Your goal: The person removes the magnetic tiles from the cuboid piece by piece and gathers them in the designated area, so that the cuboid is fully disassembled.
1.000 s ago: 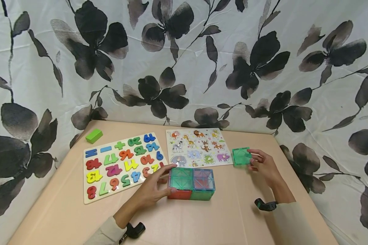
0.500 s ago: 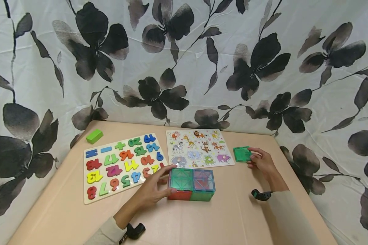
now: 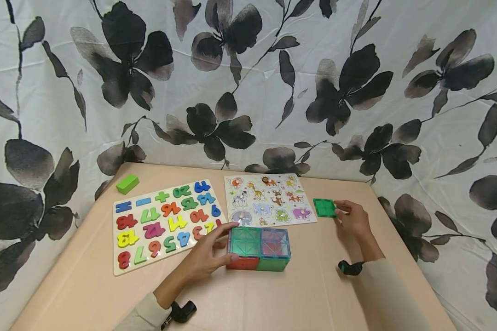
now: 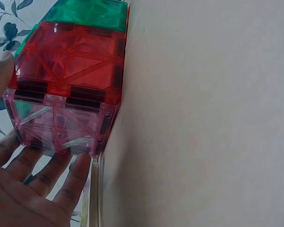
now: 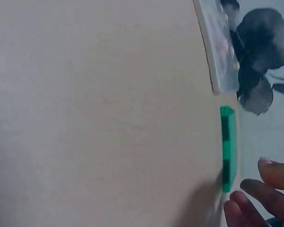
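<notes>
My left hand (image 3: 206,253) grips the left end of a box built of see-through magnetic tiles (image 3: 258,248). Green and purplish tiles form its top, with red and green ones along the near side. In the left wrist view the thumb lies along a red tile (image 4: 71,59), while the fingers spread against the pinkish end of the box. On the right, a single green magnetic tile (image 3: 324,208) lies flat on the table. My right hand (image 3: 353,221) is just beside that tile's right edge; the right wrist view shows the fingers (image 5: 264,196) parted, holding nothing.
A number puzzle board (image 3: 147,243) lies left of the box, and an animal puzzle board (image 3: 248,184) lies behind it. A green block (image 3: 127,184) sits at the back left. Floral cloth (image 3: 273,92) hangs behind the table (image 3: 306,294).
The green tile, earlier pinched and tilted in my right hand, went down flat on the table near the animal board and was let go. My left hand and the box stayed put.
</notes>
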Motion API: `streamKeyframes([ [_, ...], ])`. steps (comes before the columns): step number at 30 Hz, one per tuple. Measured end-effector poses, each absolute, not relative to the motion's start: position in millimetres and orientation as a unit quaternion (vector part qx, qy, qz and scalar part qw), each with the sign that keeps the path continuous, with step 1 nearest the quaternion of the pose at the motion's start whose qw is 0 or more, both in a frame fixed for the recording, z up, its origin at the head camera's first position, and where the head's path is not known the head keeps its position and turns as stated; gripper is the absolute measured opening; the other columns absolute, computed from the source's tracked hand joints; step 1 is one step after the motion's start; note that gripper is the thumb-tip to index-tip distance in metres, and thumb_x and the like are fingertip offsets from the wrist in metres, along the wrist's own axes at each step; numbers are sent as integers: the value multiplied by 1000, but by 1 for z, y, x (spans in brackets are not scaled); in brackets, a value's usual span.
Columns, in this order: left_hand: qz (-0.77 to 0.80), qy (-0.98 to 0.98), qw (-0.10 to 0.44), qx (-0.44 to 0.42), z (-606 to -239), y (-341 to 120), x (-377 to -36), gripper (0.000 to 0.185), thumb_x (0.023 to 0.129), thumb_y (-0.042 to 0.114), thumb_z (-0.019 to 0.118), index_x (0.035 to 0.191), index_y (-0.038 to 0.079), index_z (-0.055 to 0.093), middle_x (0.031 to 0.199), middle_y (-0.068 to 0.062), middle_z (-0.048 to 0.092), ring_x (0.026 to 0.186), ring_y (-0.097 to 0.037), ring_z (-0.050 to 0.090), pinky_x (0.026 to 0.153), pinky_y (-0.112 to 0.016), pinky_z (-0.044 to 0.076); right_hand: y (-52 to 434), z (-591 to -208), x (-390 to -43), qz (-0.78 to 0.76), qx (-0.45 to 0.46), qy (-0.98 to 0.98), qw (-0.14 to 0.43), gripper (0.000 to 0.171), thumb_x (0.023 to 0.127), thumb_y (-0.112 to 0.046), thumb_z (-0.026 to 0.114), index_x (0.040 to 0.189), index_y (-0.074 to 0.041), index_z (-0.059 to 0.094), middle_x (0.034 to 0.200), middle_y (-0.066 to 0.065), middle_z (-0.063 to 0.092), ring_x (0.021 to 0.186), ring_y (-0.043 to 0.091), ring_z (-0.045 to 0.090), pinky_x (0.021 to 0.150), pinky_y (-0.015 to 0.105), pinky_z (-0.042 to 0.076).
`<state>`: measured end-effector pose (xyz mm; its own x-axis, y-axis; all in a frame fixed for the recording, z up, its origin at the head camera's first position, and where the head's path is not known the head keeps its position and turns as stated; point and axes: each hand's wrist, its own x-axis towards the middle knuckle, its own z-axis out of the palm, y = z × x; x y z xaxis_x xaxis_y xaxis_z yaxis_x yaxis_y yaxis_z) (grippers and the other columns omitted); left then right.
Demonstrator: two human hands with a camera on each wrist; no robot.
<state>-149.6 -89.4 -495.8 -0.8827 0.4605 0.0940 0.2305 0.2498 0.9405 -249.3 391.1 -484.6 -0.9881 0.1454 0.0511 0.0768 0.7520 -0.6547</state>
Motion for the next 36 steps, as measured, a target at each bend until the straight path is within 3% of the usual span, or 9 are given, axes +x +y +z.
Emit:
streamKeyframes([
  [2, 571, 785, 101, 220, -496, -89, -150, 73, 98, 31, 78, 161, 30, 41, 163, -14, 49, 136, -45, 61, 115, -69, 45, 385, -479, -243, 323, -45, -943, 66, 40, 108, -14, 62, 147, -7, 62, 144, 25, 65, 122, 50, 67, 97, 58, 59],
  [4, 570, 786, 100, 219, -497, -89, -150, 73, 98, 32, 79, 161, 30, 42, 163, -14, 49, 136, -45, 61, 114, -69, 46, 377, -471, -234, 318, -31, -945, 77, 39, 107, -16, 64, 146, -8, 63, 142, 24, 67, 119, 49, 68, 97, 60, 57],
  [10, 570, 786, 99, 218, -498, -90, -151, 73, 98, 31, 79, 160, 33, 42, 163, -13, 50, 136, -45, 62, 116, -69, 44, 341, -452, -201, 339, 17, -937, 86, 38, 104, -21, 71, 141, -14, 67, 130, 17, 76, 105, 36, 71, 72, 30, 61],
  [13, 571, 785, 99, 220, -498, -90, -151, 73, 98, 31, 79, 160, 33, 42, 163, -13, 50, 136, -45, 61, 116, -70, 43, 322, -446, -182, 364, 32, -928, 73, 39, 103, -23, 72, 142, -18, 67, 127, 13, 78, 100, 31, 70, 68, 23, 59],
  [20, 571, 786, 103, 212, -497, -89, -150, 74, 97, 34, 80, 160, 35, 42, 162, -11, 51, 137, -43, 61, 116, -69, 44, 281, -448, -144, 411, 67, -909, 11, 42, 101, -26, 75, 143, -25, 67, 123, 2, 80, 99, 18, 72, 80, 25, 59],
  [27, 565, 792, 102, 208, -496, -89, -150, 74, 97, 34, 80, 160, 33, 42, 162, -11, 51, 136, -42, 62, 115, -67, 46, 257, -460, -128, 503, 68, -860, -61, 45, 100, -22, 75, 144, -29, 65, 115, 3, 82, 97, 17, 77, 79, 27, 60],
  [32, 563, 794, 97, 206, -496, -90, -149, 73, 97, 33, 80, 160, 34, 42, 162, -11, 51, 136, -43, 61, 115, -67, 47, 248, -464, -126, 562, 73, -821, -75, 45, 100, -20, 75, 144, -22, 64, 109, 10, 82, 92, 24, 76, 75, 28, 60],
  [36, 563, 794, 99, 207, -496, -89, -149, 74, 97, 33, 80, 160, 33, 42, 162, -11, 51, 137, -43, 61, 115, -67, 47, 243, -464, -125, 576, 72, -810, -77, 46, 98, -18, 77, 142, -15, 66, 103, 16, 80, 86, 20, 74, 74, 28, 60],
])
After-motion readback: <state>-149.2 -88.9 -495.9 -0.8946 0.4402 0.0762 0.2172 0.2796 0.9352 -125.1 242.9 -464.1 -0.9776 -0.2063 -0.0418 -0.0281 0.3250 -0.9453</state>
